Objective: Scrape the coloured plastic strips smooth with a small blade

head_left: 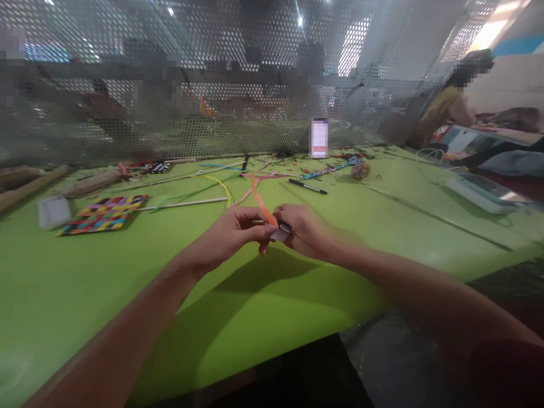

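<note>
My left hand (240, 229) is closed, pinching the lower end of a flat orange strip (262, 205) between thumb and fingers. The strip rises from the pinch and its far end leans away over the table. Against it, my right hand (304, 229) is closed too, with its fingers curled. Between the hands shows a small pale, flat piece (279, 234) with a dark part beside it; what the right fingers grip is mostly hidden. Both hands are above the green tabletop (204, 328), close to each other.
Beyond the hands lie a black-and-white pen (308, 186), a yellow strip (224, 188) and scattered scraps. A lit phone (319, 137) stands against the perforated metal screen (255, 107). Left are a colourful woven mat (104, 215) and a white container (54, 212). Another person (450, 105) sits far right.
</note>
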`<state>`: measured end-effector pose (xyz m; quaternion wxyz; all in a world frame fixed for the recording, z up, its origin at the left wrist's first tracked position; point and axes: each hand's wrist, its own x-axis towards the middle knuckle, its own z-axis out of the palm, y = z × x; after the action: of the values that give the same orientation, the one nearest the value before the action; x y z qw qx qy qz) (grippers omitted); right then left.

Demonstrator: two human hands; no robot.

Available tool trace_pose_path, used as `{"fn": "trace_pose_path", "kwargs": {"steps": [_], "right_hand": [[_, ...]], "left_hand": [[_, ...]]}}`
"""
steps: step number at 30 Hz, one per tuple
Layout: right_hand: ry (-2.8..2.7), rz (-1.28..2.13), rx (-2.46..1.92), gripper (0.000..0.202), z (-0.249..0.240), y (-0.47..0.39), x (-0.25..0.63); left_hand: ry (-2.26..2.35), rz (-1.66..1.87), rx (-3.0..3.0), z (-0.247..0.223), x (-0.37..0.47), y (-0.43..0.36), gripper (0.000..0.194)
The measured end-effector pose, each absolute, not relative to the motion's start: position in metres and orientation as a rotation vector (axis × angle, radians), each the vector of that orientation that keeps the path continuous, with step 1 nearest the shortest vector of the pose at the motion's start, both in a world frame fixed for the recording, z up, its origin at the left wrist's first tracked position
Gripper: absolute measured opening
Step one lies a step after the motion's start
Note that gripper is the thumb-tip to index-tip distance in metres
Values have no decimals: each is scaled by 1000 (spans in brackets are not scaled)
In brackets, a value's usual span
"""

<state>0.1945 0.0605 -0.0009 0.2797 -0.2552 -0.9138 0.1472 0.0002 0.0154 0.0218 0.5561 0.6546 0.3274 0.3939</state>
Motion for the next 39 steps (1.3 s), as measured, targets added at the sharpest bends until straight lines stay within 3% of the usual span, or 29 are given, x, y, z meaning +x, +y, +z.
{"fn": "trace_pose_path", "kwargs": {"steps": [17, 39], "right_hand": [[-2485, 453, -636, 13, -5, 64, 195], [-2414, 275, -570, 15, 0, 56, 194]], "left_hand": [[793, 942, 1548, 21, 0, 15, 19], [800, 950, 1545, 21, 0, 15, 14]]}}
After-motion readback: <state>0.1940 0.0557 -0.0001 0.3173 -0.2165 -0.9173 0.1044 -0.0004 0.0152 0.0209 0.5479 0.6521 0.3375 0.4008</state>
